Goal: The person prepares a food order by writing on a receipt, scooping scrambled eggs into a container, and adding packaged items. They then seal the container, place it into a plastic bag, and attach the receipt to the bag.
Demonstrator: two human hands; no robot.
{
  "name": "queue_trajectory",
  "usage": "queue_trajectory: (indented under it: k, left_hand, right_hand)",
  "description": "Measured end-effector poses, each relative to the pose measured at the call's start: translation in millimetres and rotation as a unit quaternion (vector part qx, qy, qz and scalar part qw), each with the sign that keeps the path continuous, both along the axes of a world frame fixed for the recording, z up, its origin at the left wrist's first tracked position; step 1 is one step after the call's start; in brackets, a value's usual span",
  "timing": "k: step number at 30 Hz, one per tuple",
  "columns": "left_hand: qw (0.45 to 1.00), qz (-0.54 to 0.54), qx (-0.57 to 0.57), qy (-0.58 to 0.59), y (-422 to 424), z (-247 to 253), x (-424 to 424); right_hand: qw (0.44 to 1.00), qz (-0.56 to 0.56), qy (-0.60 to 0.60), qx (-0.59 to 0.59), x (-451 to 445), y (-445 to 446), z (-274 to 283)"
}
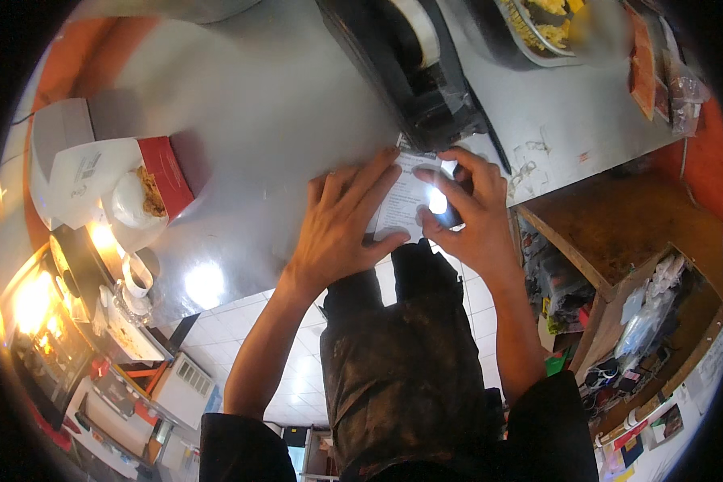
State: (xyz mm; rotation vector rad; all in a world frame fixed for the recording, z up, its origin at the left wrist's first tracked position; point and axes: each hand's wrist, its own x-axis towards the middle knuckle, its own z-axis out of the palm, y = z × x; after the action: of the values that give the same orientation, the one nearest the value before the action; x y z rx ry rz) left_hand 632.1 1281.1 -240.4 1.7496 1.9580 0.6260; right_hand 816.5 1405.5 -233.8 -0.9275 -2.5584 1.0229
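A printed paper slip lies at the front edge of the metal counter, bearing small writing. My left hand rests on its left side, fingers stretched forward and thumb at the near edge. On the other side my right hand curls its fingers and thumb at the slip's right edge. Bright glare between those fingers hides whether they pinch anything. Just beyond the slip stands a black tape dispenser with a pale roll of tape; its near end reaches the top of the slip.
At left stands a white and red paper package with wrapped food. Behind the dispenser, a dark tray holds yellow food pieces. An open wooden cabinet with plastic bags stands at right. Bright orange light glows at far left.
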Motion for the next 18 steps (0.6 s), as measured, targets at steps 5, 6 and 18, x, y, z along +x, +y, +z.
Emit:
queue_trajectory:
  k: [5, 6, 18]
  left_hand:
    - [1.0, -0.005, 0.01, 0.005, -2, 6, 0]
    - [1.0, -0.006, 0.01, 0.006, 0, 9, 0]
    - [0.986, 0.064, 0.145, -0.05, -2, 1, 6]
  right_hand:
    - [1.0, 0.0, 0.016, -0.02, 1, -1, 4]
    - [1.0, 0.001, 0.016, -0.011, 1, -1, 7]
    - [0.964, -0.033, 0.208, -0.163, 32, 18, 2]
